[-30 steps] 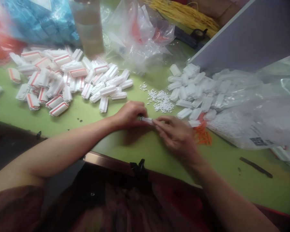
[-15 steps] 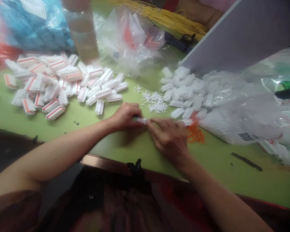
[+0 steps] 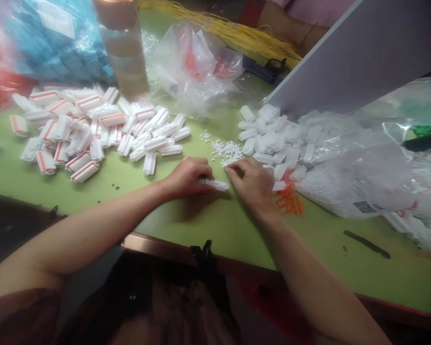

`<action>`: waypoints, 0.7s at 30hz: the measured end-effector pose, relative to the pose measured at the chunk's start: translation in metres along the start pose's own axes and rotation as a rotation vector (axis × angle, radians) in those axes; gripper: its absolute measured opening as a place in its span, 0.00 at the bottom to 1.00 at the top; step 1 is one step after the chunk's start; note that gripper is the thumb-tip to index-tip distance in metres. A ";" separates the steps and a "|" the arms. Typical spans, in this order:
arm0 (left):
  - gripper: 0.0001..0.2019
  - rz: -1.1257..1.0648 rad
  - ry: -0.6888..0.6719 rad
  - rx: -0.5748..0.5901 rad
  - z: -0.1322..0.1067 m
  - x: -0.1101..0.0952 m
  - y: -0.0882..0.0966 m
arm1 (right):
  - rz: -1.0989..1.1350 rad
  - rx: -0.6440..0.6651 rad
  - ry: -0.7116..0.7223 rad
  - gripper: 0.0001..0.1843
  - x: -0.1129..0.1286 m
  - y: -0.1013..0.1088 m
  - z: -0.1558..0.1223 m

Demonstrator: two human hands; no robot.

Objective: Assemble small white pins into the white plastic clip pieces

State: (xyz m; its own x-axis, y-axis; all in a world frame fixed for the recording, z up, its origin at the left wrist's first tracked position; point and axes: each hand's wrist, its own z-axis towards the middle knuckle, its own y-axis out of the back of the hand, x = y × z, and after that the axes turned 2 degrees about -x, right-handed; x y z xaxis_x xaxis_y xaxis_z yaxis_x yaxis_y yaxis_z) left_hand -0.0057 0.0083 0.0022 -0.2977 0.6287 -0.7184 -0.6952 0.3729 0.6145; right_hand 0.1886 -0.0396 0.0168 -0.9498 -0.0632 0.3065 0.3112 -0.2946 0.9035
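Note:
My left hand [image 3: 188, 176] rests on the green table [image 3: 208, 225] with its fingers closed on a small white plastic piece [image 3: 217, 184] that sticks out to the right. My right hand [image 3: 253, 184] lies just right of that piece, its fingertips curled at the edge of a scatter of tiny white pins [image 3: 227, 150]. What the right fingers pinch, if anything, is hidden. Under the right hand's far side lie small orange strips [image 3: 290, 201].
A heap of white pieces with orange stripes [image 3: 93, 127] lies at the left. Plain white pieces [image 3: 273, 134] spill from a clear bag [image 3: 362, 172] at the right. A bottle [image 3: 124, 48], crumpled plastic bags [image 3: 197, 62], yellow wires [image 3: 237, 31] and a grey board [image 3: 348, 57] stand behind. A dark strip [image 3: 366, 243] lies front right.
My right hand has left the white piece and moved up and away to the tiny pins. My left hand keeps hold of the piece in the same place.

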 end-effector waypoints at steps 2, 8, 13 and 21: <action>0.12 0.004 -0.008 -0.003 0.000 0.001 -0.001 | 0.030 0.020 0.008 0.09 -0.002 0.000 0.000; 0.14 0.009 -0.006 -0.012 0.000 0.003 -0.003 | 0.116 0.084 0.065 0.09 -0.010 0.009 -0.004; 0.13 -0.001 -0.014 -0.020 0.000 0.003 -0.003 | 0.202 0.091 0.189 0.10 -0.004 0.020 -0.008; 0.14 0.004 0.004 -0.011 0.000 0.002 -0.003 | 0.074 0.027 0.414 0.10 0.006 0.022 -0.016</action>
State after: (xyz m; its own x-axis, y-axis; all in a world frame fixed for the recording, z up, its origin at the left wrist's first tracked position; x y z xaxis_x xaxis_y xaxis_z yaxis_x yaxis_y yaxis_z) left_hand -0.0037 0.0085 -0.0008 -0.3033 0.6274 -0.7172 -0.7010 0.3630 0.6139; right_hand 0.1892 -0.0618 0.0333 -0.8561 -0.4629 0.2299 0.3748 -0.2497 0.8929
